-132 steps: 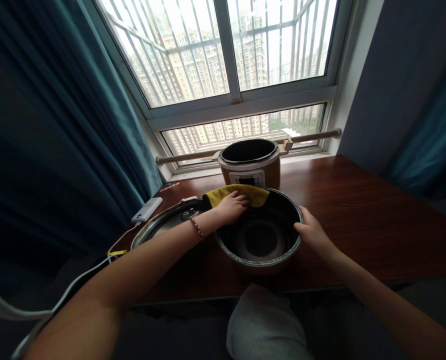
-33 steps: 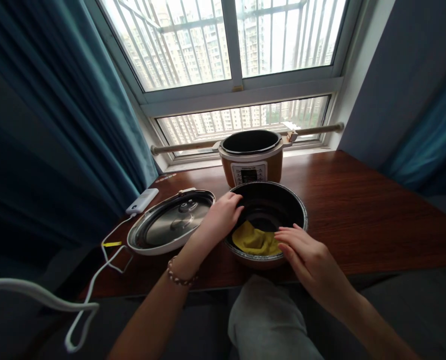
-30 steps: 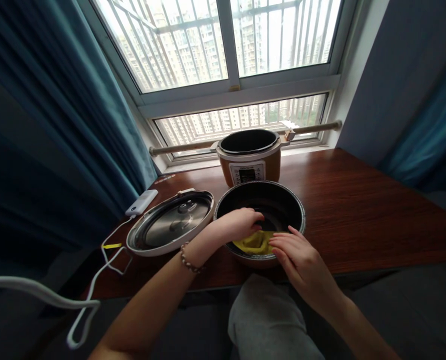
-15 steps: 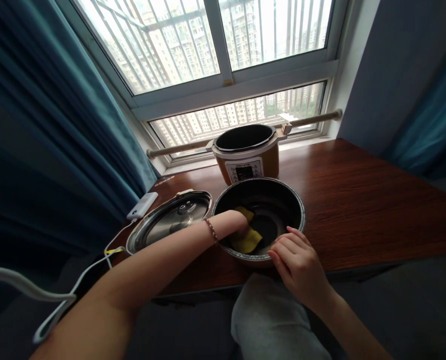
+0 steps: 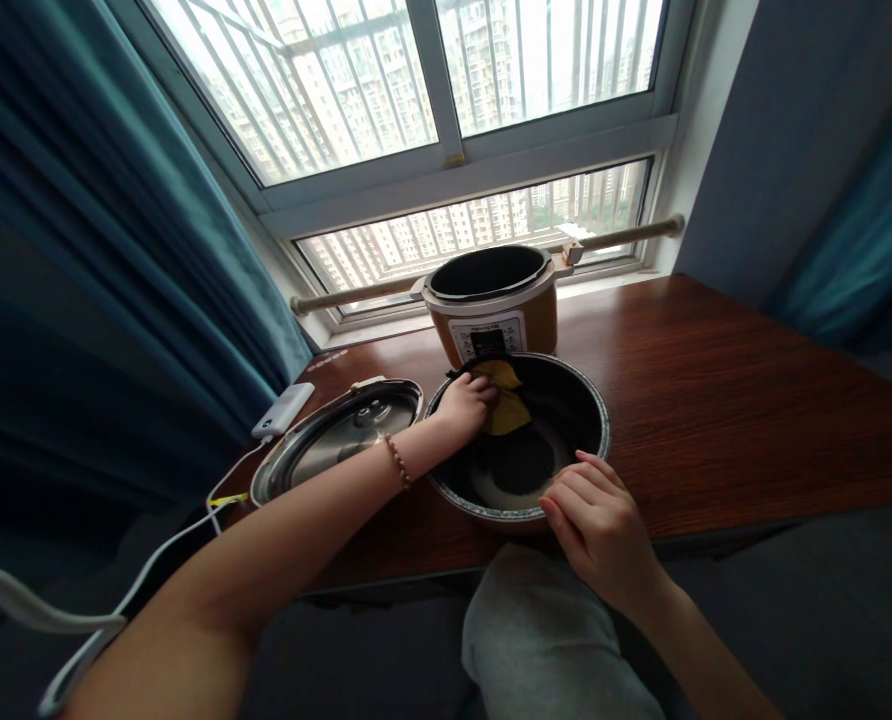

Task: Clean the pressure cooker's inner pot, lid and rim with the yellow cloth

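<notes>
A dark round inner pot (image 5: 519, 513) with a speckled rim stands near the table's front edge. My left hand (image 5: 467, 405), a beaded bracelet on its wrist, reaches over the pot's left side, fingers closed on a yellow cloth (image 5: 507, 412). The cloth lies against the far left inner wall, and a dark part of it shows at the rim. My right hand (image 5: 592, 520) grips the pot's near right rim, fingertips over the edge and thumb outside. Left of the pot lies a round metal lid (image 5: 341, 435), inner side up.
The brown cooker body (image 5: 495, 310) with a control panel stands just behind the pot. A white power bank (image 5: 285, 410) with a cable lies at the table's left edge, beside blue curtains (image 5: 213, 200). The wooden table (image 5: 723, 390) stretches right; a barred window is behind.
My left hand has moved with the cloth from the pot's lower left interior up to its far left wall and rim. My right hand has stayed on the rim.
</notes>
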`<state>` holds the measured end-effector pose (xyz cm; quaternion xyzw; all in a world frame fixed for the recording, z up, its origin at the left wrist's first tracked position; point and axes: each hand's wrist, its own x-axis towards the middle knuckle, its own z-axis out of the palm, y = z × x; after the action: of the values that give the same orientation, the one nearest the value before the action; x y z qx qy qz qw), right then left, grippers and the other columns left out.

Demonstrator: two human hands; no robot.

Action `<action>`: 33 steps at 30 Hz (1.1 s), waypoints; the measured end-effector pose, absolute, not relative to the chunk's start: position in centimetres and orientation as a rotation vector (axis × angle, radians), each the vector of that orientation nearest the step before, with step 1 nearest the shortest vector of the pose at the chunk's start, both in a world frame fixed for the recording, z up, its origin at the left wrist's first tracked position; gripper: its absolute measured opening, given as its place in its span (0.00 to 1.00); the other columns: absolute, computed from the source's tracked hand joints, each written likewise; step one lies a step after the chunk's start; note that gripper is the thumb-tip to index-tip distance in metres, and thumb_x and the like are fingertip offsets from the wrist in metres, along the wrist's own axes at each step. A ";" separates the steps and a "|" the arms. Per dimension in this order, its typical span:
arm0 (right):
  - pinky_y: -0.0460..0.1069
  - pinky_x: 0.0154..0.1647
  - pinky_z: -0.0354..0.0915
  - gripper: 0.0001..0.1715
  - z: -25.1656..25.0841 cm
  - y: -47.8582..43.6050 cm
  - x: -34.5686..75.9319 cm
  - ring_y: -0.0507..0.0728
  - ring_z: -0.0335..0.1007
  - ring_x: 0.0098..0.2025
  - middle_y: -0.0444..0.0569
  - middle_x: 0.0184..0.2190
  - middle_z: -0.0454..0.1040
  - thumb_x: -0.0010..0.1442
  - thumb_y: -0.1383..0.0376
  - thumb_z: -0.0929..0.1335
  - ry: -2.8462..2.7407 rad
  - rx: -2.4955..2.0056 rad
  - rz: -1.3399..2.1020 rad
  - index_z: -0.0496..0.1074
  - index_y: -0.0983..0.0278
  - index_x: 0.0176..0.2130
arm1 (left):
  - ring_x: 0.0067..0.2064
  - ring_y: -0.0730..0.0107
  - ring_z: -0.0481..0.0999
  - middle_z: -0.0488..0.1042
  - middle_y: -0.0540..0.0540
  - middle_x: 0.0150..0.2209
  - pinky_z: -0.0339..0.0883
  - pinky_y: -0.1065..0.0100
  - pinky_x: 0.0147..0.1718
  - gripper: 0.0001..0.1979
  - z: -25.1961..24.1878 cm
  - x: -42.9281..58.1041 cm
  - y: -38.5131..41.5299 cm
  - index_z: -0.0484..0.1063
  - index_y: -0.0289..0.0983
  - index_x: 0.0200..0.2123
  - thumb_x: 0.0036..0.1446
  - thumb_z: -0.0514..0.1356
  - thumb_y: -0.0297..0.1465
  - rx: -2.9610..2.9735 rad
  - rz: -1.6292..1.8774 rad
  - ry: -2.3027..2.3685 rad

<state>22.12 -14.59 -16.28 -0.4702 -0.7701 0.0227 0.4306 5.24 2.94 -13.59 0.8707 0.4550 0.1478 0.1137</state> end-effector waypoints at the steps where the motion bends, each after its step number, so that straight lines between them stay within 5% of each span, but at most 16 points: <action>1: 0.55 0.54 0.55 0.13 -16.2 -14.6 22.2 0.53 0.62 0.34 0.45 0.25 0.68 0.61 0.68 0.60 -1.924 -1.173 0.063 0.67 0.64 0.26 | 0.47 0.59 0.66 0.75 0.44 0.34 0.55 0.60 0.48 0.11 -13.2 4.8 2.5 0.65 0.38 0.13 0.38 0.59 0.18 2.596 0.399 1.330; 7: 0.54 0.51 0.56 0.14 -16.0 -14.9 22.5 0.53 0.62 0.33 0.45 0.25 0.68 0.62 0.66 0.60 -1.934 -1.191 0.047 0.68 0.63 0.27 | 0.49 0.51 0.60 0.71 0.40 0.37 0.53 0.54 0.46 0.10 -11.0 2.3 -1.3 0.70 0.38 0.16 0.47 0.59 0.28 2.807 0.190 1.408; 14: 0.55 0.51 0.55 0.15 -15.8 -15.1 22.4 0.54 0.62 0.34 0.47 0.26 0.68 0.63 0.66 0.59 -1.959 -1.240 0.068 0.68 0.64 0.27 | 0.38 0.57 0.65 0.72 0.41 0.29 0.57 0.59 0.40 0.25 -9.4 1.8 -5.7 0.74 0.40 0.18 0.58 0.48 0.44 2.903 -0.073 1.422; 20: 0.54 0.49 0.58 0.12 -14.4 -15.0 22.8 0.55 0.65 0.35 0.47 0.29 0.72 0.61 0.67 0.60 -2.016 -1.267 0.271 0.70 0.63 0.29 | 0.31 0.66 0.68 0.73 0.46 0.28 0.59 0.65 0.40 0.25 -6.8 3.3 -9.0 0.76 0.41 0.26 0.61 0.44 0.44 2.621 -0.048 1.113; 23: 0.49 0.43 0.62 0.10 -12.6 -13.9 23.1 0.54 0.68 0.38 0.49 0.35 0.74 0.60 0.67 0.61 -1.946 -1.234 0.489 0.71 0.63 0.37 | 0.35 0.68 0.72 0.74 0.48 0.34 0.61 0.69 0.40 0.21 -5.6 3.9 -10.3 0.75 0.42 0.34 0.61 0.45 0.41 2.392 0.131 1.000; 27: 0.46 0.33 0.60 0.18 -10.3 -10.9 22.1 0.53 0.68 0.31 0.49 0.30 0.74 0.63 0.63 0.56 -2.113 -1.301 0.831 0.71 0.65 0.32 | 0.42 0.68 0.72 0.74 0.48 0.40 0.64 0.70 0.44 0.15 -4.6 3.8 -10.7 0.72 0.42 0.41 0.60 0.48 0.38 2.068 0.325 0.932; 33: 0.44 0.24 0.55 0.28 -8.8 -7.1 18.7 0.49 0.60 0.24 0.47 0.24 0.68 0.62 0.50 0.56 -2.460 -1.295 1.389 0.68 0.68 0.27 | 0.37 0.66 0.74 0.74 0.45 0.36 0.68 0.65 0.37 0.12 -6.7 0.9 -8.1 0.69 0.37 0.39 0.58 0.50 0.36 2.033 0.578 1.250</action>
<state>18.74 -7.08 -8.79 -0.4165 -0.7915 0.4469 0.0168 0.89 -8.07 -6.71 0.7796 0.4794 0.2218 0.3363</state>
